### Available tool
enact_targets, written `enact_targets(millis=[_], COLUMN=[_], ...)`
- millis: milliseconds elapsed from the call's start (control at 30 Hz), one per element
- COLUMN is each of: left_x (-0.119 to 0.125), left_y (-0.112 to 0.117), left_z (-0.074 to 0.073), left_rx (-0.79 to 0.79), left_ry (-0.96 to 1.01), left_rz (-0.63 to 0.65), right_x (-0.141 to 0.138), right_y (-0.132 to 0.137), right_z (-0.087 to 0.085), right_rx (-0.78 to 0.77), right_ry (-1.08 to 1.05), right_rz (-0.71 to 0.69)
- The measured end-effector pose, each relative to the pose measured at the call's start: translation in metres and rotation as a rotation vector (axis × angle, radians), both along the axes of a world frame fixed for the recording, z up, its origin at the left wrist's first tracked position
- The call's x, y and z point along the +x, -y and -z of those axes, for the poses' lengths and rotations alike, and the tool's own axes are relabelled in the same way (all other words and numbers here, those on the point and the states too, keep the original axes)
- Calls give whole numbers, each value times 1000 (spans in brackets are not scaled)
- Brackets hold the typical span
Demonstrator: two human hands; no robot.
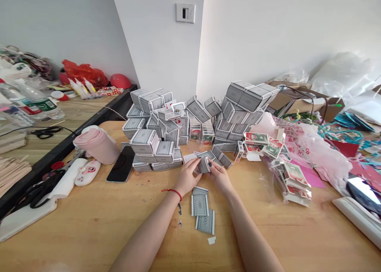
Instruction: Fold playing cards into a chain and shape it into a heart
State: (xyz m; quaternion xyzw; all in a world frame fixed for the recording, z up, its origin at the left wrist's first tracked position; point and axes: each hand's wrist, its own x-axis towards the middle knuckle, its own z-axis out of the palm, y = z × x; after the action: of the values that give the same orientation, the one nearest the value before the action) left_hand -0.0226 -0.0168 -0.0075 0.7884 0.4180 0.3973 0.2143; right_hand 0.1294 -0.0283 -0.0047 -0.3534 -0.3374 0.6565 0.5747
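Note:
Both my hands meet at the middle of the wooden table (89, 224). My left hand (186, 177) and my right hand (219, 176) are closed on a folded playing-card piece (204, 164) with a grey patterned back, held between them. A red string circles my left wrist. Just below my hands lie three loose playing cards (202, 210), back side up. Behind my hands rises a heap of cubes made from folded cards (166, 125), stacked against the wall.
A black phone (121, 163), a pink roll (98, 145) and scissors (38, 190) lie at the left. Card boxes in a plastic bag (290, 177) sit at the right, with pink paper and clutter beyond. Bottles (26, 101) stand far left.

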Motion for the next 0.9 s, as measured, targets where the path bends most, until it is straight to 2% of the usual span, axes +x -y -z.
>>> enact_targets(millis=[167, 433, 633, 800, 900], left_x=[-2, -3, -3, -2, -1], left_y=[0, 1, 2, 3, 4], left_z=[3, 3, 2, -2, -5], left_rx=[32, 57, 49, 39, 34], left_ry=[-24, -27, -32, -25, -17], left_rz=[-13, -12, 5, 9, -8], right_x=[1, 3, 0, 0, -1], right_y=[0, 1, 0, 1, 2], right_z=[0, 1, 5, 6, 2], right_rx=[-9, -53, -34, 68, 111], right_ry=[64, 172, 301, 542, 615], right_rz=[-55, 6, 101, 212, 247])
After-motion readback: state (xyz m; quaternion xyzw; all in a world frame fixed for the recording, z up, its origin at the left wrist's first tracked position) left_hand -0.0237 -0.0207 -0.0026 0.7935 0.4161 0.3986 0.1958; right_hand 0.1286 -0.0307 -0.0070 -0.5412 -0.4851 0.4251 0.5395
